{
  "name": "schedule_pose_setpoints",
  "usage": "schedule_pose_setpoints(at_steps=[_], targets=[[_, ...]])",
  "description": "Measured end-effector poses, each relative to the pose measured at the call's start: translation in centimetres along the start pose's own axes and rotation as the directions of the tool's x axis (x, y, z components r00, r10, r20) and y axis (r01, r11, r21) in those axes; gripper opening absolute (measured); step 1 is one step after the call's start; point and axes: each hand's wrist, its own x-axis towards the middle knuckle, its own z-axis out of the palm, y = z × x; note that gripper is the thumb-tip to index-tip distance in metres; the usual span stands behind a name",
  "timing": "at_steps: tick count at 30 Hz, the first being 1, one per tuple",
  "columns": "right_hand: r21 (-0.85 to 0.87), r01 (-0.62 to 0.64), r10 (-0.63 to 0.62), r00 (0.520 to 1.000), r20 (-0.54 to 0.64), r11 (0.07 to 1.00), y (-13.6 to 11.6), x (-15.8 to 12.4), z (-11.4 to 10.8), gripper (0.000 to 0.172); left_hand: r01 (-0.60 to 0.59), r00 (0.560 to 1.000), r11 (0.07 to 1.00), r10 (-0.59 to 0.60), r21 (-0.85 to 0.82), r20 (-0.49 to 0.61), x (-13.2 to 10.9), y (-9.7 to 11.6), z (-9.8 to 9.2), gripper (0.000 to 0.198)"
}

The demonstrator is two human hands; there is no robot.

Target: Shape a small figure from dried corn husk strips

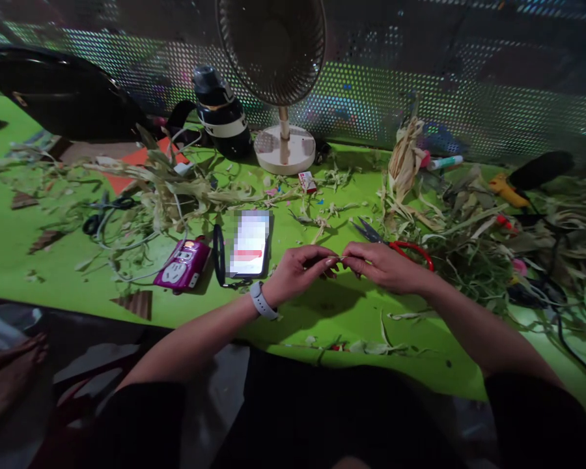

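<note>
My left hand, with a pale watch band at its wrist, is closed in a pinch. Fingertip to fingertip with it, my right hand pinches too. Between them is something thin and small that I cannot make out. Both hands are above the green tabletop. Red-handled scissors lie just beyond my right hand, blades pointing up and left. A phone with a lit screen lies beyond my left hand. Farther back is a small knotted piece of dry husk.
A fan and a dark bottle stand at the back. Left are a purple power strip, a cable and dark scissors. Dry husks, shredded strips and a yellow glue gun crowd the right. Another person's feet show lower left.
</note>
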Motion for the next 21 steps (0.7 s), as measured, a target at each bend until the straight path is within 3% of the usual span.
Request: schedule_pose_setpoints(at_steps=[7, 11, 14, 16, 17, 19, 21], targets=[[-0.128, 0.080, -0.091, 0.992, -0.086, 0.989, 0.9, 0.1, 1.7, 0.029, 0.271, 0.960, 0.947, -0.254, -0.170, 0.116, 0.8, 0.0, -0.7, 0.031], [-0.114, 0.133, -0.146, 0.983, -0.114, 0.985, 1.4, 0.2, 1.9, 0.028, 0.312, 0.941, 0.941, -0.286, -0.133, 0.180, 1.3, 0.6, -1.4, 0.027], [-0.026, 0.118, -0.121, 0.980, -0.159, 0.993, 1.7, 0.0, 1.1, 0.023, 0.224, 0.969, 0.974, -0.226, 0.028, 0.099, 2.6, 1.0, -3.0, 0.031], [0.046, 0.078, -0.066, 0.974, -0.216, 0.996, 2.1, -0.2, 0.4, 0.020, 0.087, 0.996, 0.967, -0.077, 0.239, -0.050, 4.2, 1.0, -4.3, 0.029], [0.086, 0.058, -0.035, 0.968, -0.247, 0.995, 2.3, -0.3, 0.1, 0.019, 0.023, 0.998, 0.927, 0.002, 0.373, -0.067, 5.1, 0.9, -4.9, 0.025], [0.170, 0.032, 0.020, 0.955, -0.296, 0.985, 2.8, -0.3, -0.2, 0.018, -0.066, 0.997, 0.802, 0.081, 0.594, 0.002, 7.0, 0.3, -5.9, 0.031], [0.241, 0.016, 0.063, 0.947, -0.316, 0.970, 3.4, -0.2, -0.1, 0.019, -0.121, 0.992, 0.709, 0.055, 0.695, 0.116, 8.9, -0.4, -6.4, 0.042]])
